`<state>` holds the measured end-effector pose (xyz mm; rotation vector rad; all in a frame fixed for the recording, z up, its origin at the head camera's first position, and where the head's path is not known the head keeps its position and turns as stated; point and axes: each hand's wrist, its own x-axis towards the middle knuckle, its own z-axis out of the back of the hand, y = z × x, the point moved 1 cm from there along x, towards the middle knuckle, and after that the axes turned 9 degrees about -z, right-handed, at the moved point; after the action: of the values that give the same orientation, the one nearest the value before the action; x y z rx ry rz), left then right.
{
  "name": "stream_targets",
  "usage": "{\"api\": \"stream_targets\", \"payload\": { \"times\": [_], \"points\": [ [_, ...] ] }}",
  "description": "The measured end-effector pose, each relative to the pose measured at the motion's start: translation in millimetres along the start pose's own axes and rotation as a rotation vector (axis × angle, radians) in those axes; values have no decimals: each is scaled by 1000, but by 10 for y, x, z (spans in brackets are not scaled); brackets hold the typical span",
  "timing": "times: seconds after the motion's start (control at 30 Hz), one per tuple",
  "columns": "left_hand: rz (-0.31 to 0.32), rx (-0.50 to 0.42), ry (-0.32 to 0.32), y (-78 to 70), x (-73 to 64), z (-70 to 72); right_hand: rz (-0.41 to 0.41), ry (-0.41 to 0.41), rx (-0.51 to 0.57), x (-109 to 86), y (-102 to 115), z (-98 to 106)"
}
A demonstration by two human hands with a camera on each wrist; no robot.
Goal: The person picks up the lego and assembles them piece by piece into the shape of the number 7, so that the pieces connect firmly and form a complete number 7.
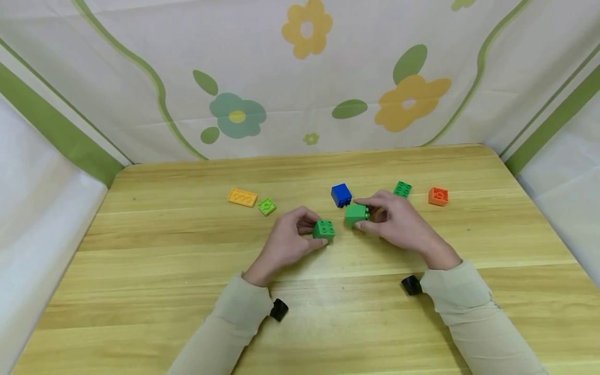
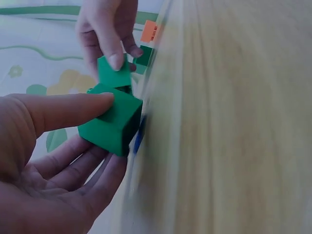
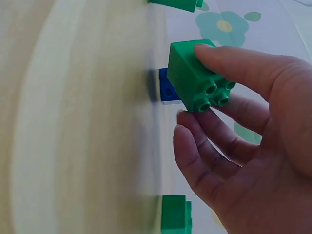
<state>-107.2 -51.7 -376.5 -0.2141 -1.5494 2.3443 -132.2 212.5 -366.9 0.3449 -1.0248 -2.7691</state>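
Between thumb and fingers, my left hand (image 1: 292, 234) pinches a green toy building brick (image 1: 324, 230) with its studs facing up. My right hand (image 1: 398, 219) grips a second green brick (image 3: 190, 73) that lies on its side, studs pointing toward the palm. The two bricks are apart, a short gap between them in the head view. Just behind the right-hand brick is a blue brick (image 1: 341, 195) on the table, also tipped so its studs face the front.
On the wooden table (image 1: 187, 312), an orange-yellow flat brick (image 1: 242, 197) and a lime flat piece (image 1: 267, 207) lie at left. A green brick (image 1: 402, 189) and an orange-red brick (image 1: 438, 196) lie at right. A flower-patterned cloth (image 1: 281, 130) rises behind the table edge.
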Motion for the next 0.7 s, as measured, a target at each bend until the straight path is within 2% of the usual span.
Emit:
{"api": "stream_targets", "payload": {
  "times": [0.17, 0.33, 0.53, 0.7],
  "points": [
    [12, -25, 35, -12, 6, -46, -33, -21, 58, -8, 44, 32],
    [9, -30, 21, 1, 4, -57, -41, -65, 103, -10, 89, 55],
    [9, -45, 8, 42, 2, -53, 36, -133, 88, -32, 149, 67],
    [33, -65, -2, 72, 13, -57, 108, -153, 91, -57, 195, 54]
  ]
}}
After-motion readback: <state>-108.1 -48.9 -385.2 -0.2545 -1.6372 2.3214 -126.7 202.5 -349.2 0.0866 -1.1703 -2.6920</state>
